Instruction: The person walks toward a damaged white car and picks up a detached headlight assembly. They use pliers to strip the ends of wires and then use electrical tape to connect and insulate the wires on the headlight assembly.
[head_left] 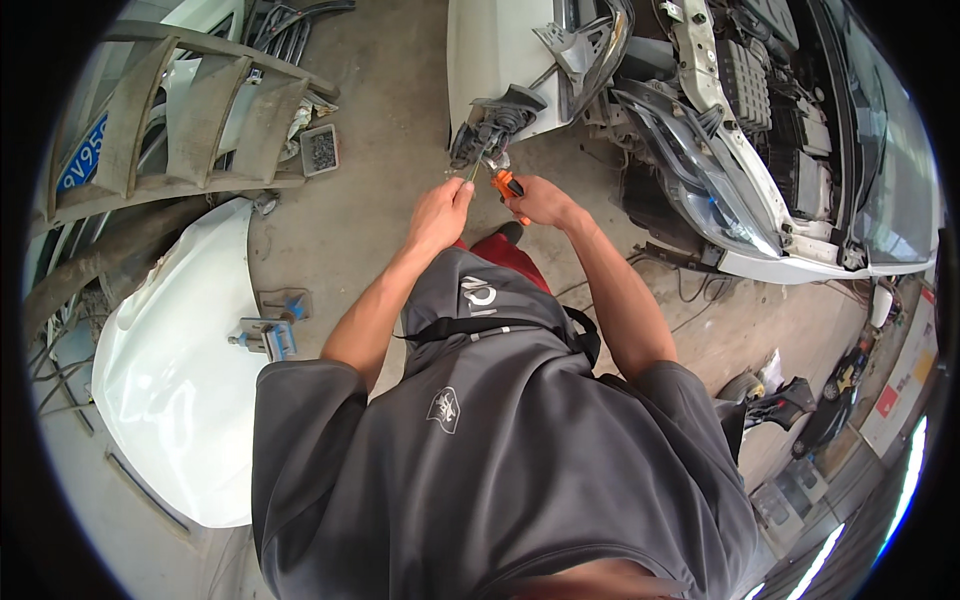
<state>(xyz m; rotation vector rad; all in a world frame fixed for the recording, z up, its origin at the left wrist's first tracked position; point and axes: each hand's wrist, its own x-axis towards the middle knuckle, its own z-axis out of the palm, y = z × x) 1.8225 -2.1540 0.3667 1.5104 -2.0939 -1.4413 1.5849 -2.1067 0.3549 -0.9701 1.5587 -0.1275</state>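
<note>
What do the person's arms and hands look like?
The left sleeve and right sleeve are short, loose and dark grey. Below them, the arms are bare. The left hand and right hand have no gloves, and no watch or bracelet shows.

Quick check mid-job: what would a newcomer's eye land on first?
The orange tool in the right hand, upper middle of the picture. Then the big white panel at left, and the car at upper right, its engine bay exposed.

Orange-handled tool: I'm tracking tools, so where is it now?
In the head view, the orange-handled tool is in the right hand, upper centre, just right of the left hand.
</note>
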